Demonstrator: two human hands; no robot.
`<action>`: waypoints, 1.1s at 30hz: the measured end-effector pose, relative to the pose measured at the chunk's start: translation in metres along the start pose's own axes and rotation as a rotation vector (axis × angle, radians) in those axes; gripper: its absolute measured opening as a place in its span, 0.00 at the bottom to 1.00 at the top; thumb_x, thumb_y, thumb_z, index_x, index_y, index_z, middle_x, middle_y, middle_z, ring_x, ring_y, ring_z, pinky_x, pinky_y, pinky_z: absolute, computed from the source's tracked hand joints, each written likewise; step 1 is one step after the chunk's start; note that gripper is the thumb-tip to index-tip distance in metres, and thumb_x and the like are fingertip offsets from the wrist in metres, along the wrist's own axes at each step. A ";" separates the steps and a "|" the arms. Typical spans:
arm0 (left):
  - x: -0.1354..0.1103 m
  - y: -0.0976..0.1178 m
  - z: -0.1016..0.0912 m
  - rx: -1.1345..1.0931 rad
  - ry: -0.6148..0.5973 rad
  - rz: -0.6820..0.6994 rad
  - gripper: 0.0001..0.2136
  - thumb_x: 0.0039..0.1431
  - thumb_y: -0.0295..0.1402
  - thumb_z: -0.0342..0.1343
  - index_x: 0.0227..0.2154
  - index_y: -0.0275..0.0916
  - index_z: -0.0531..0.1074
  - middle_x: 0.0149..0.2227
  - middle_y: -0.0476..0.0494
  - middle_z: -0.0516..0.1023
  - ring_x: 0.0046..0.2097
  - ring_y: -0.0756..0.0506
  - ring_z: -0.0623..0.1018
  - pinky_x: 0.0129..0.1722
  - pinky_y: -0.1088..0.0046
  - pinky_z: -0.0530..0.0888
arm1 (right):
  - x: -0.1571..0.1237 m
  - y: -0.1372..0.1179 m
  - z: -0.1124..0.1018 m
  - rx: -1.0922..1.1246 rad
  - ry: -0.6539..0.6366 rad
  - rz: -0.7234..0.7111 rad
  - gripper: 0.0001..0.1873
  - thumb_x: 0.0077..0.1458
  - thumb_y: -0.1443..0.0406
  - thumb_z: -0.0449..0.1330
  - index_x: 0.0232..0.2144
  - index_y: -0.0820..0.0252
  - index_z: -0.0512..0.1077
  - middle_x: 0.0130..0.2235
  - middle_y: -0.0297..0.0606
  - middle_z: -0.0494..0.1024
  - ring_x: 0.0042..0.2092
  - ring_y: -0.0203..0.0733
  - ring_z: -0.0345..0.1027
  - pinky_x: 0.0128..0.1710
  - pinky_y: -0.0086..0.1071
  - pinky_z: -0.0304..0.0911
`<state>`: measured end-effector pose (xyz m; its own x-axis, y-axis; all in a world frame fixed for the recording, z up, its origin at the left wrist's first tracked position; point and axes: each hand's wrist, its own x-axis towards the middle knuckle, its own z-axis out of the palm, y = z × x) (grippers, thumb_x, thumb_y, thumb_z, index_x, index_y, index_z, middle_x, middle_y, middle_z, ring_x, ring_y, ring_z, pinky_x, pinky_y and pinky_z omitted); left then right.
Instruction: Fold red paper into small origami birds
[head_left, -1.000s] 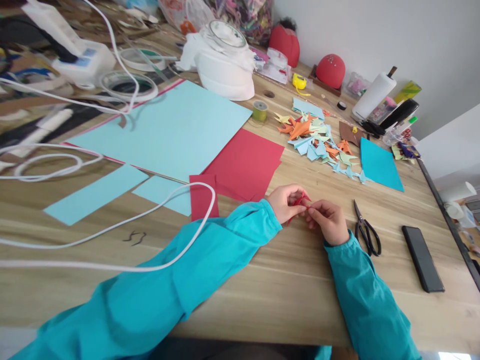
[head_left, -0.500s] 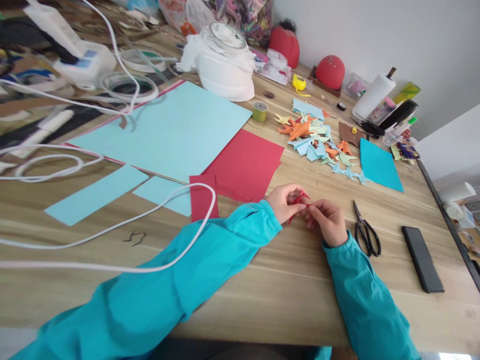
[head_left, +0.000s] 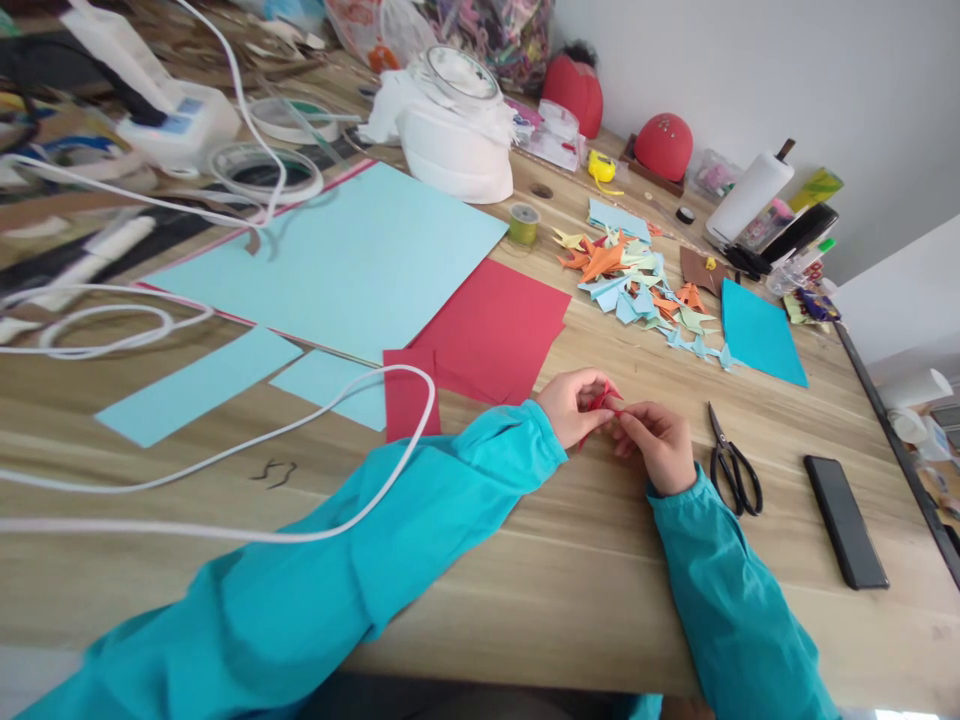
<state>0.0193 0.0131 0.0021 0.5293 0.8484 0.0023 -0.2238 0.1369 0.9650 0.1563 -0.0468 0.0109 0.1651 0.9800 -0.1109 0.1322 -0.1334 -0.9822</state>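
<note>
A small folded red paper piece [head_left: 606, 397], shaped much like an origami crane, is held above the table by both hands. My left hand [head_left: 571, 405] grips its body between thumb and fingers, which cover part of it. On its right side my right hand [head_left: 657, 440] pinches an edge or tip with thumb and forefinger. Black-handled scissors [head_left: 731, 465] lie just right of my right hand. Beyond the hands is a heap of folded paper cranes [head_left: 622, 280] in orange, light blue and pale green. Red paper sheets [head_left: 495, 325] lie to the left.
A large light-blue sheet [head_left: 352, 260] covers the left middle. A white cable [head_left: 322, 535] crosses above my left sleeve. At right lie a black phone [head_left: 845, 522] and a turquoise square [head_left: 763, 333]. A thread spool [head_left: 523, 224] and a white cloth bundle [head_left: 454, 140] stand farther back.
The view has shifted slightly. Both hands stay together on the red paper, whose visible part has turned a little between the fingers.
</note>
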 end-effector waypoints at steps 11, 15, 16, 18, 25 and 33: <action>0.000 -0.004 0.000 0.167 0.037 0.058 0.12 0.40 0.23 0.59 0.30 0.35 0.67 0.29 0.48 0.75 0.31 0.50 0.75 0.33 0.74 0.72 | -0.003 0.007 0.003 -0.173 0.027 -0.122 0.12 0.50 0.57 0.58 0.29 0.60 0.70 0.21 0.34 0.72 0.19 0.35 0.65 0.17 0.28 0.61; -0.002 -0.005 0.001 0.196 0.062 0.061 0.10 0.41 0.23 0.58 0.30 0.36 0.67 0.28 0.48 0.75 0.30 0.50 0.75 0.31 0.75 0.71 | -0.007 0.007 0.005 -0.391 0.099 -0.236 0.09 0.53 0.60 0.56 0.30 0.60 0.71 0.20 0.35 0.73 0.20 0.37 0.66 0.20 0.30 0.62; -0.002 -0.005 0.001 0.194 0.061 0.060 0.10 0.41 0.23 0.57 0.29 0.36 0.66 0.27 0.49 0.74 0.30 0.50 0.74 0.31 0.75 0.71 | -0.008 0.007 0.006 -0.472 0.128 -0.294 0.08 0.53 0.61 0.56 0.30 0.59 0.72 0.21 0.35 0.73 0.21 0.37 0.67 0.21 0.30 0.62; -0.001 -0.005 0.001 0.192 0.057 0.060 0.10 0.40 0.23 0.58 0.29 0.36 0.66 0.27 0.49 0.74 0.30 0.51 0.74 0.31 0.76 0.71 | -0.008 0.007 0.007 -0.644 0.193 -0.442 0.07 0.53 0.63 0.55 0.29 0.59 0.72 0.22 0.36 0.75 0.23 0.37 0.68 0.23 0.29 0.63; -0.001 -0.007 0.002 0.136 0.062 0.055 0.11 0.39 0.25 0.60 0.29 0.35 0.67 0.28 0.48 0.76 0.31 0.49 0.76 0.30 0.76 0.72 | -0.005 0.010 0.003 -1.181 0.277 -0.937 0.09 0.55 0.71 0.52 0.28 0.62 0.71 0.23 0.37 0.75 0.24 0.34 0.67 0.24 0.26 0.57; 0.000 -0.003 0.004 0.042 0.126 0.000 0.10 0.39 0.24 0.60 0.28 0.35 0.68 0.25 0.49 0.76 0.28 0.50 0.76 0.29 0.76 0.73 | -0.007 0.004 0.003 -1.549 0.195 -1.045 0.10 0.55 0.73 0.51 0.36 0.69 0.71 0.23 0.37 0.72 0.25 0.36 0.63 0.23 0.31 0.52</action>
<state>0.0229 0.0103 -0.0002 0.4219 0.9062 -0.0279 -0.1882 0.1176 0.9751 0.1532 -0.0543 0.0071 -0.4765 0.7303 0.4896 0.8721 0.3221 0.3682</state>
